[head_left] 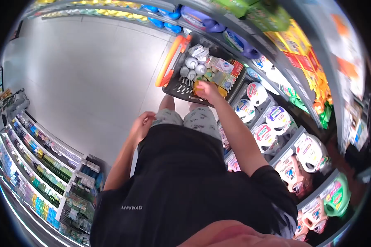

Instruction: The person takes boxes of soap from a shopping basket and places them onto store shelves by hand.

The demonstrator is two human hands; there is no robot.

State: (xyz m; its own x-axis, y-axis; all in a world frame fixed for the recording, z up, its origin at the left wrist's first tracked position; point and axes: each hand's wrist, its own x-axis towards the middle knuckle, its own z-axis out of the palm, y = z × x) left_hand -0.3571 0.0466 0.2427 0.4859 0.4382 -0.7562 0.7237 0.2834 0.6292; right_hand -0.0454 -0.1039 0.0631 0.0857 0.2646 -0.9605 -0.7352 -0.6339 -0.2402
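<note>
My right hand (209, 91) reaches into a dark shopping basket (181, 87) with an orange handle, its fingers closed around a small yellow-orange item (198, 88) whose kind I cannot make out. In the basket are several white rounded containers (191, 63), a white-and-pink box (220, 64), a red box (236, 68) and some greenish-yellow packs (210, 75). My left hand (144, 122) hangs beside my patterned shorts (169, 117), fingers loosely bent, with nothing visible in it.
On the right, shelves hold white detergent bottles (276, 118), pink bottles (289, 169) and a green bottle (336, 194). Purple bottles (198, 18) and yellow packs (292, 39) line the upper shelves. Bottle shelves (41, 166) run along the left. Pale tiled floor (86, 61) lies between.
</note>
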